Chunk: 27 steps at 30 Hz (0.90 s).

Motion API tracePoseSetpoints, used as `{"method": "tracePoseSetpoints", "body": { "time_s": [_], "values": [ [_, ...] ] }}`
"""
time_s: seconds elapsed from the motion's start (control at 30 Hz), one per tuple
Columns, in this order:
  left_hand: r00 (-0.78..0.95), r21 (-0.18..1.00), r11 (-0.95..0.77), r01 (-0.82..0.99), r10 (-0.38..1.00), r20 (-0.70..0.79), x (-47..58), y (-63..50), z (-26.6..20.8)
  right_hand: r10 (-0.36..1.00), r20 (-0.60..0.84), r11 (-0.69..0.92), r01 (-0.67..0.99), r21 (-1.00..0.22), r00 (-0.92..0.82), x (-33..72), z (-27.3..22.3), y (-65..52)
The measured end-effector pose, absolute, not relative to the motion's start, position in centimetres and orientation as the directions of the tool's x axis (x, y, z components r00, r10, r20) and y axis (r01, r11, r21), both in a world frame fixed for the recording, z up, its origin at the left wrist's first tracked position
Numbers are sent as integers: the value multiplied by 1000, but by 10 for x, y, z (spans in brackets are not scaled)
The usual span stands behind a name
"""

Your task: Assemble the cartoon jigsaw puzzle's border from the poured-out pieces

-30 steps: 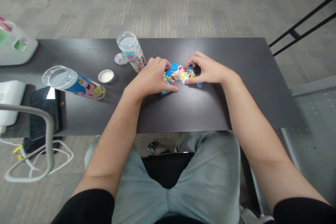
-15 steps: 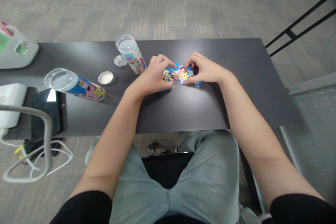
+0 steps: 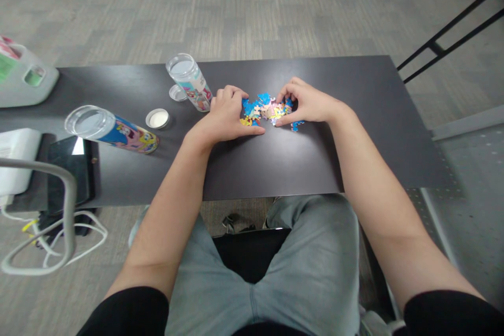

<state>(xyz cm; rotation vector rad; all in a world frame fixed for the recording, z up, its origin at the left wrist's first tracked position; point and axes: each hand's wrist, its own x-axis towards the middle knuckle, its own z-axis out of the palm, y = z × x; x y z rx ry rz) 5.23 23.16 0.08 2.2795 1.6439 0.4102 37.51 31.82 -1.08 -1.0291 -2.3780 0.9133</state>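
Note:
Colourful jigsaw puzzle pieces (image 3: pixel 268 110), blue, yellow and pink, lie in a small loose pile on the dark table (image 3: pixel 268 168). At the pile's left edge is my left hand (image 3: pixel 226 115), its thumb stretched along the near side and its fingers at the far side, apart from the thumb. My right hand (image 3: pixel 305 104) curves around the right edge, thumb and index finger apart, with pieces between them. Both hands touch or nearly touch the pile. Under the right palm some pieces are partly hidden. Beyond my left hand, a clear printed jar (image 3: pixel 191 83) stands without its lid.
A second printed jar (image 3: pixel 112 130) stands further left, also lidless. Two round lids (image 3: pixel 157 118) lie near the jars. At the left are a black tablet (image 3: pixel 65 173), a white device (image 3: pixel 18 160), a pale plastic container (image 3: pixel 27 76) and a looped white cable (image 3: pixel 90 241).
My left hand has moved slightly left and its fingers have spread, uncovering more pieces. My right hand stays almost where it was. The view has shifted a little.

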Motion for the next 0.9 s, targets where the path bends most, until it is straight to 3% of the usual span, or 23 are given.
{"method": "tracePoseSetpoints", "body": {
  "time_s": [0.23, 0.43, 0.7, 0.9],
  "values": [
    [345, 432, -342, 835, 936, 74, 55, 232, 9, 763, 92, 448, 421, -789, -639, 382, -7, 319],
    [392, 449, -419, 790, 907, 156, 58, 234, 9, 776, 137, 461, 406, -789, -615, 380, -11, 320],
    [414, 504, -468, 725, 882, 224, 53, 237, 5, 758, 205, 554, 445, -704, -619, 382, -21, 324],
    [425, 578, -475, 664, 875, 231, 50, 244, -4, 733, 176, 616, 532, -581, -657, 380, -27, 326]
  ]
}}
